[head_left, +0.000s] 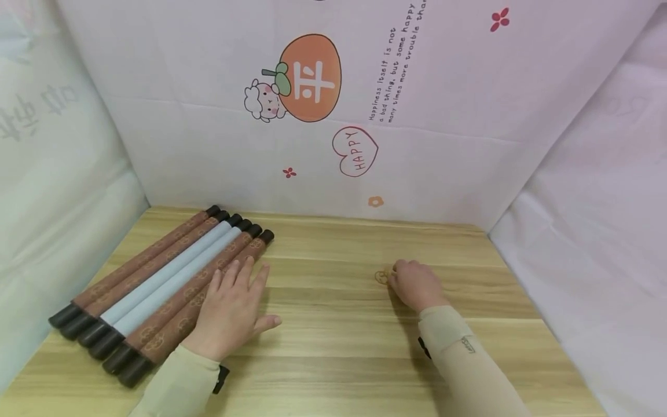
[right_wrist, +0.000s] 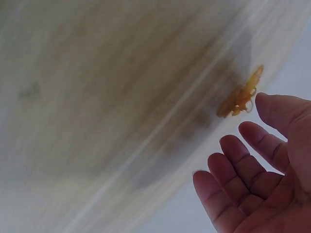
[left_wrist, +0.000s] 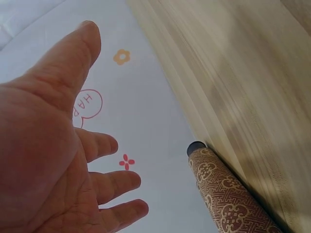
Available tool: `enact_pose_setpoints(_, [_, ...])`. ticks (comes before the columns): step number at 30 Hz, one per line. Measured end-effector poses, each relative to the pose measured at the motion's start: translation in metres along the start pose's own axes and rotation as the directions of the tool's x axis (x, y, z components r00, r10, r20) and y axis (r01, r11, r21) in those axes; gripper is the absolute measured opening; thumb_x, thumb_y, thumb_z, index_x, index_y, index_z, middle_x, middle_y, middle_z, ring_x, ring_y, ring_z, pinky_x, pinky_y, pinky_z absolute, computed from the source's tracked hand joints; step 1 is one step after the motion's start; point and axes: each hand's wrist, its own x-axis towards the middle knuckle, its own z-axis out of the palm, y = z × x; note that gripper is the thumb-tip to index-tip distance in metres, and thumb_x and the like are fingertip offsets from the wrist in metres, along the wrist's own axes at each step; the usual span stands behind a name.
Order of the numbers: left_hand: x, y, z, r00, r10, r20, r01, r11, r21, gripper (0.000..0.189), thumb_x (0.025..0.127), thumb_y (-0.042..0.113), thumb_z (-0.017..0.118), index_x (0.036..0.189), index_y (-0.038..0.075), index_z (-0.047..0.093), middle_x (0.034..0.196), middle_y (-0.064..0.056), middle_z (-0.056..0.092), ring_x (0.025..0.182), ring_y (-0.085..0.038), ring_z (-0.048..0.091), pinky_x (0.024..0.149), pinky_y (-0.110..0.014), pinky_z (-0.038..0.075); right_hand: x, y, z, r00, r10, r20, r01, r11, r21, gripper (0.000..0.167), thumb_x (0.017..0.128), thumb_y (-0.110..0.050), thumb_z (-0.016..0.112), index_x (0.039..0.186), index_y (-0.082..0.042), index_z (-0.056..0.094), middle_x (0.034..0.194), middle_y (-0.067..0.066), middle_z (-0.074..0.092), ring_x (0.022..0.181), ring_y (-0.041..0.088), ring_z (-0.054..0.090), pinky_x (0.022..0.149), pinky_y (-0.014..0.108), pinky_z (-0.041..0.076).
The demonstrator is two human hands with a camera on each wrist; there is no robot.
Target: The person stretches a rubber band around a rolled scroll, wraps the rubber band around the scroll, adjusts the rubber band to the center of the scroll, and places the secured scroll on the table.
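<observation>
Several rolled scrolls with black end knobs lie side by side at the left of the table. Two are light blue; the others, such as the nearest brown scroll, carry gold patterns. My left hand is spread beside that nearest scroll, overlapping it in the head view, and holds nothing. A small bunch of yellow-orange rubber bands lies on the wood to the right. Right at it is my right hand, fingers loosely bent. In the right wrist view a gap shows between thumb and fingertips, with the bands just past the thumb tip.
The wooden table meets a white printed cloth hanging along its back edge. White cloth also hangs on the left and right sides.
</observation>
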Motion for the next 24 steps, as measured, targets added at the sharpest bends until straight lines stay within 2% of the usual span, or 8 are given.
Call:
enact_pose_setpoints(5, [0.0,0.002,0.0,1.0,0.004,0.015,-0.004,1.0,0.004,0.103,0.085,0.065,0.074,0.159,0.003,0.039,0.161,-0.031,0.037,0.145,-0.054,0.038,0.117,-0.073,0.028,0.003,-0.001,0.002,1.0,-0.015,-0.01,0.015,1.0,-0.008,0.024,0.102,-0.025,0.065,0.106,-0.002,0.071,0.086,0.012,0.07,0.071,0.026,0.064,0.067,0.044,0.057])
enact_pose_setpoints(10, [-0.001,0.004,-0.001,0.999,0.002,0.034,-0.002,1.0,0.004,0.103,0.085,0.066,0.074,0.159,0.003,0.039,0.161,-0.031,0.036,0.146,-0.054,0.038,0.117,-0.072,0.028,0.006,-0.001,0.007,1.0,-0.017,-0.017,0.017,1.0,-0.008,0.023,0.101,-0.025,0.066,0.109,-0.005,0.073,0.09,0.012,0.073,0.073,0.026,0.065,0.068,0.044,0.057])
enact_pose_setpoints(16, [-0.002,0.005,0.001,0.999,0.008,0.035,-0.008,1.0,0.013,0.103,0.085,0.066,0.073,0.159,0.003,0.039,0.16,-0.031,0.038,0.145,-0.054,0.039,0.116,-0.072,0.03,0.008,0.0,0.011,1.0,0.001,-0.012,-0.001,1.0,0.002,0.02,0.1,-0.025,0.066,0.109,-0.009,0.073,0.088,0.01,0.073,0.069,0.025,0.063,0.062,0.041,0.055])
enact_pose_setpoints(24, [-0.003,0.006,-0.001,0.999,0.01,0.04,-0.01,1.0,0.01,0.101,0.086,0.066,0.073,0.159,0.003,0.041,0.159,-0.03,0.04,0.145,-0.053,0.04,0.116,-0.072,0.03,0.004,-0.002,0.009,1.0,0.003,-0.018,-0.003,0.999,0.042,0.021,0.102,-0.025,0.065,0.112,-0.008,0.074,0.093,0.009,0.075,0.07,0.02,0.064,0.061,0.038,0.056])
